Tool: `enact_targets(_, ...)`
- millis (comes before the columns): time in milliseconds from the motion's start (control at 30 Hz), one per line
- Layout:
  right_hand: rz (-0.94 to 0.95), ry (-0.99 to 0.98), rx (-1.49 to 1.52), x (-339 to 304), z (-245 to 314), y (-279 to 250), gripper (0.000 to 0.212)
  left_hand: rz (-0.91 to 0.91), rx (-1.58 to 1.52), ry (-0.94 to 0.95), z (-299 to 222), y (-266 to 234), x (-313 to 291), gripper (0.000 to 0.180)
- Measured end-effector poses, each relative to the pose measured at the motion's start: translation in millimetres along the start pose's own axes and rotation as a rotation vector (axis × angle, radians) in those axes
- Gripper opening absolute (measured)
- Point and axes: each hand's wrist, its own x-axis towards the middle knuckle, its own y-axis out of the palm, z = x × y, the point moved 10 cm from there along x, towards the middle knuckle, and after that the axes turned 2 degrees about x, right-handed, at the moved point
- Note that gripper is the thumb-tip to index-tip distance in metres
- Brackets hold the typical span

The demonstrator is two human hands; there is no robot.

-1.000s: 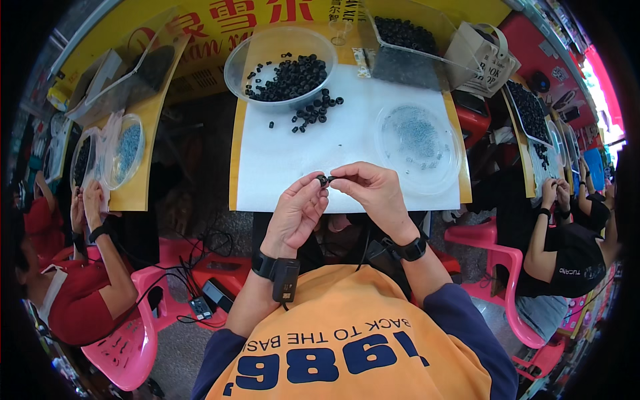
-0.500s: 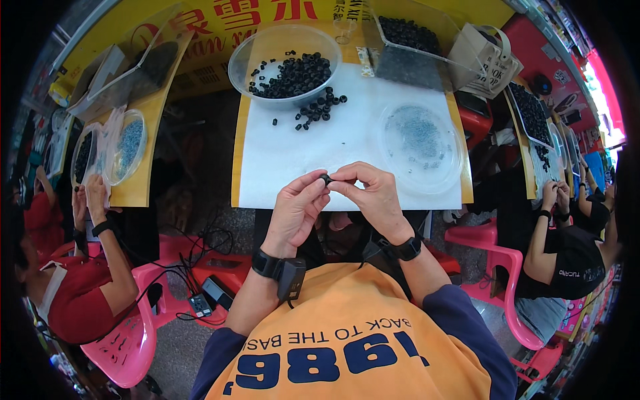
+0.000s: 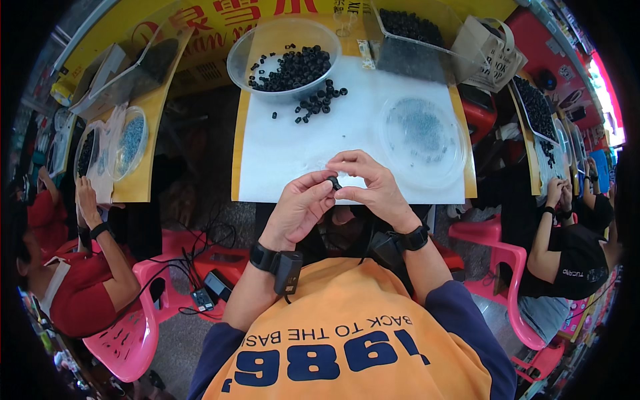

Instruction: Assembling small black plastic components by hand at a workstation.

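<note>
As left hand (image 3: 301, 208) pinches, black part (image 3: 335, 183) between fingertips (image 3: 323, 189).

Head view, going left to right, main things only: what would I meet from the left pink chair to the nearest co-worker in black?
Pink chair, left hand, small black piece, right hand, shallow round clear tray, co-worker in black.

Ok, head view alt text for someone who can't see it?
A left hand pinches a small black part at a white-topped table; the right hand is partly open beside it. Beyond are a clear bowl of black pieces and, to the right, a clear dish of tiny bluish pieces.
</note>
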Motion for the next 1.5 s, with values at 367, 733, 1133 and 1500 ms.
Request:
enact_targets(367,0.1,0.083,0.079,-7,-10,6,0.031,0.039,-0.06,-0.18,26,-4,-1,0.019)
enact_targets(733,-0.03,-0.006,-0.072,-12,-6,1,0.027,0.061,0.001,-0.121,22,-1,3,0.02)
enact_targets(1133,-0.093,-0.28,-0.572,28,-37,-26,0.022,-0.095,1.169,0.363,-35,-12,71,0.016)
enact_targets(1500,-0.008,-0.27,-0.611,26,-48,-21,0.026,-0.188,1.379,0.551,-34,0,63,0.019)
